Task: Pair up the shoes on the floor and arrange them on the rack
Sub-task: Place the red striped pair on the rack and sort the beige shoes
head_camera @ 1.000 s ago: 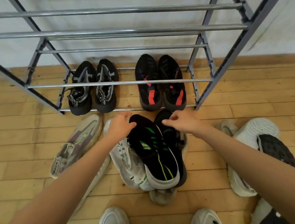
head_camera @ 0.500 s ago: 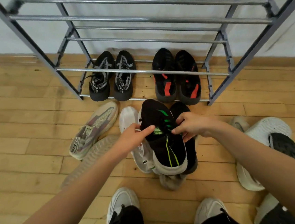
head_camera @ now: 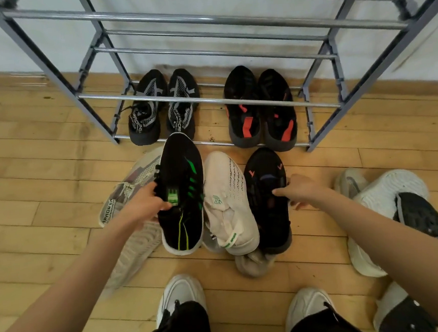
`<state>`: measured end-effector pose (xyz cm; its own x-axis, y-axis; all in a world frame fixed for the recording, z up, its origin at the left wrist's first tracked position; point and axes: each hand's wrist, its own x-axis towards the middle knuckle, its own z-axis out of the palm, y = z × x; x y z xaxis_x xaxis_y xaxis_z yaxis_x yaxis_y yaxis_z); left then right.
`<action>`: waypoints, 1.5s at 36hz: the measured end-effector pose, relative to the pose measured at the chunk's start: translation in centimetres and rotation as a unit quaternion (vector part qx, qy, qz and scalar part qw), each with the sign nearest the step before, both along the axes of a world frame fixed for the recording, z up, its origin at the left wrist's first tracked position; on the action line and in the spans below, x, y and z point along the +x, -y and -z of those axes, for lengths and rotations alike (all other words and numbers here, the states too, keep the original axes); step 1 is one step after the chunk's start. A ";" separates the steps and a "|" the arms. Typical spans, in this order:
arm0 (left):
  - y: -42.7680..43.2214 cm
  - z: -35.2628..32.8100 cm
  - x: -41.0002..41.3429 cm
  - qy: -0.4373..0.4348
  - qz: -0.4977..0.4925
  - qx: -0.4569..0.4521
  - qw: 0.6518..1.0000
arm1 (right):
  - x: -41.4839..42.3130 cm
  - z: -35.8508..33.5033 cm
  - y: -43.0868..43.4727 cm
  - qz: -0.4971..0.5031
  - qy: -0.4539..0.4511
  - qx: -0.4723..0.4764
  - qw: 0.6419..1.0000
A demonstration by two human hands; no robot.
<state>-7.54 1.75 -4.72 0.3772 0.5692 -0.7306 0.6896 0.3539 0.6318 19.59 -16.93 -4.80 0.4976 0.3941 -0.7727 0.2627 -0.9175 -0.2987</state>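
Observation:
My left hand (head_camera: 144,208) grips a black shoe with green stripes (head_camera: 182,193) by its tongue, lifted to the left above the pile. My right hand (head_camera: 298,190) holds the side of a black shoe with red marks (head_camera: 268,201) on the floor. Between them lies a white shoe with green lettering (head_camera: 227,202). The metal rack (head_camera: 206,98) stands ahead against the wall. On its bottom tier sit a black-and-grey pair (head_camera: 162,107) and a black pair with red patches (head_camera: 260,109).
Beige knit shoes (head_camera: 125,198) lie left of the pile, one upside down (head_camera: 130,255). At the right lie a white shoe sole-up (head_camera: 379,194) and a black one (head_camera: 423,216). My own feet in white shoes (head_camera: 181,293) stand near the bottom edge. The floor is wooden.
My left hand has pulled the green-striped shoe off to the left, uncovering the white shoe. My right hand has shifted right onto the black shoe with red marks.

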 end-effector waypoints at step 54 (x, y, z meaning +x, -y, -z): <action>3.6 5.4 -1.3 -0.147 0.059 0.306 0.939 | -5.1 0.8 3.4 -0.332 0.027 -0.016 0.943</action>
